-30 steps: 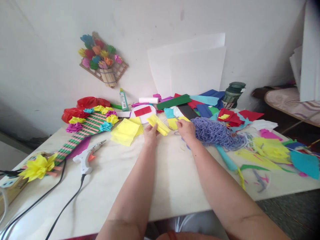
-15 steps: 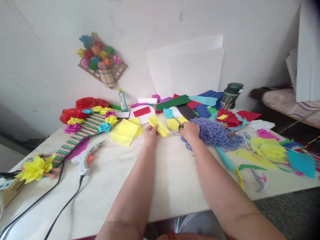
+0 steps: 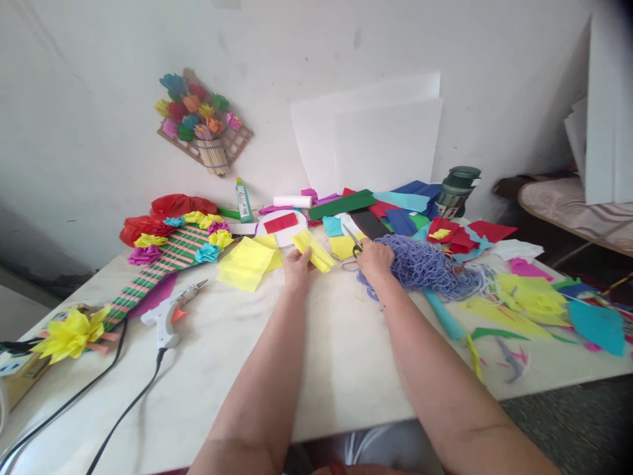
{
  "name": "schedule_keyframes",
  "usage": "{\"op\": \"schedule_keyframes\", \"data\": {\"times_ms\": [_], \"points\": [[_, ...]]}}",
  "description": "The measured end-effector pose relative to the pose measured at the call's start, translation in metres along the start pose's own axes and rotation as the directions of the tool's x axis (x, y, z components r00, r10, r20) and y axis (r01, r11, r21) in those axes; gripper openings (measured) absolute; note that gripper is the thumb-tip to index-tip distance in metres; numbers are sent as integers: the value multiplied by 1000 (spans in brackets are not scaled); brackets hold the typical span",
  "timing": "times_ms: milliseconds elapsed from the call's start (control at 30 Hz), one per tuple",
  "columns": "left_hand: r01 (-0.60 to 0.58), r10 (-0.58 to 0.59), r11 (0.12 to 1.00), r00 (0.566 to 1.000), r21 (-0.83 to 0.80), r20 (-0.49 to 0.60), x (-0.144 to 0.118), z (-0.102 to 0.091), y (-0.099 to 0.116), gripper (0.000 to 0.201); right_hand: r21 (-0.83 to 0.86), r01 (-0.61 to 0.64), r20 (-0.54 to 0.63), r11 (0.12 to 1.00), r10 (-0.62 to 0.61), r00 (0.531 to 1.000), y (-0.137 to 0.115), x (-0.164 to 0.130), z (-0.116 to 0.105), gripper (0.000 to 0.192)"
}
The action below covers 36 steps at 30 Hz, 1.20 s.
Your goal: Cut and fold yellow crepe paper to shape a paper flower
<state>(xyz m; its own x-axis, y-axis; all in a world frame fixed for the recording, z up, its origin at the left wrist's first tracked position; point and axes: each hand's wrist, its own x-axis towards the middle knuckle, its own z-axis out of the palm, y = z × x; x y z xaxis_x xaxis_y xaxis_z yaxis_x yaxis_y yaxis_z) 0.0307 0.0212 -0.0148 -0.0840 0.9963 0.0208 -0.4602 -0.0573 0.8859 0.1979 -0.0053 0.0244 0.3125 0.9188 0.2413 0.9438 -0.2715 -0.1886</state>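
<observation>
Between the fingers of my left hand (image 3: 297, 265) is a folded strip of yellow crepe paper (image 3: 316, 252). My right hand (image 3: 376, 258) is closed on a pair of scissors (image 3: 354, 241), their blades pointing up and to the left, apart from the yellow strip. A tangled heap of purple yarn (image 3: 425, 264) lies right beside and behind my right hand. Left of my left hand rest loose yellow paper sheets (image 3: 244, 264). A white disc (image 3: 281, 236) with a red paper piece (image 3: 279, 221) on it lies just beyond.
A corded glue gun (image 3: 165, 316) lies at left, near a guitar-shaped craft (image 3: 163, 264) trimmed with paper flowers. Coloured paper pieces (image 3: 341, 203), a glue tube (image 3: 242, 201) and a dark green jar (image 3: 457, 191) stand or lie along the wall. Scraps (image 3: 534, 297) cover the right side.
My right hand has shifted slightly, and the scissors' blades show more clearly. My left hand still holds the yellow strip in nearly the same place.
</observation>
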Motion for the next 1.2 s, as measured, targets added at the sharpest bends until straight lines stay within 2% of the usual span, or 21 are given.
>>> {"op": "schedule_keyframes", "data": {"times_ms": [133, 233, 367, 433, 467, 533, 600, 633, 700, 767, 867, 1033, 1100, 1200], "points": [[-3, 3, 1000, 1000, -11, 5, 1, -1, -1, 29, 155, -25, -102, 988, 41, 994, 1, -3, 1, 32], [-5, 5, 1000, 1000, -11, 4, 2, -2, 0, 29, 290, 7, -198, 957, 53, 979, 2, -3, 4, 36], [-23, 23, 1000, 1000, 3, -2, 3, -4, 3, 28, 519, 84, -291, 851, 83, 953, 4, 3, 12, 36], [-26, 26, 1000, 1000, 1, -10, 4, -6, 5, 28, 644, 146, -318, 751, 89, 944, 3, 7, 17, 35], [-26, 26, 1000, 1000, -3, -12, 4, -7, 6, 27, 717, 176, -315, 674, 89, 945, 2, 9, 19, 35], [-26, 26, 1000, 1000, -12, -16, 6, -9, 7, 26, 862, 200, -257, 466, 61, 965, -3, 10, 21, 37], [-33, 32, 999, 999, -15, -19, 7, -12, 8, 26, 952, 139, -148, 272, 15, 989, -8, 8, 22, 42], [-36, 35, 999, 999, -17, -18, 7, -13, 8, 25, 973, 92, -93, 213, -6, 996, -11, 6, 22, 43], [-37, 36, 999, 999, -25, -11, 9, -15, 9, 25, 988, 23, -14, 154, -58, 998, -15, 2, 21, 45], [-34, 34, 999, 999, -34, -5, 10, -17, 10, 26, 992, -23, 40, 125, -135, 990, -16, -1, 19, 46], [-34, 34, 998, 999, -48, 0, 11, -20, 12, 27, 990, -91, 119, 110, -278, 953, -16, -5, 15, 41], [-38, 37, 998, 999, -55, -18, 12, -24, 12, 26, 954, -157, 245, 253, -363, 899, -15, -10, 6, 31], [-36, 35, 997, 999, -61, -16, 12, -24, 11, 24, 946, -156, 266, 284, -409, 873, -13, -13, 3, 27], [-38, 36, 995, 999, -94, -20, 11, -24, 12, 23, 929, -139, 311, 344, -518, 797, -9, -14, 2, 23]]}}
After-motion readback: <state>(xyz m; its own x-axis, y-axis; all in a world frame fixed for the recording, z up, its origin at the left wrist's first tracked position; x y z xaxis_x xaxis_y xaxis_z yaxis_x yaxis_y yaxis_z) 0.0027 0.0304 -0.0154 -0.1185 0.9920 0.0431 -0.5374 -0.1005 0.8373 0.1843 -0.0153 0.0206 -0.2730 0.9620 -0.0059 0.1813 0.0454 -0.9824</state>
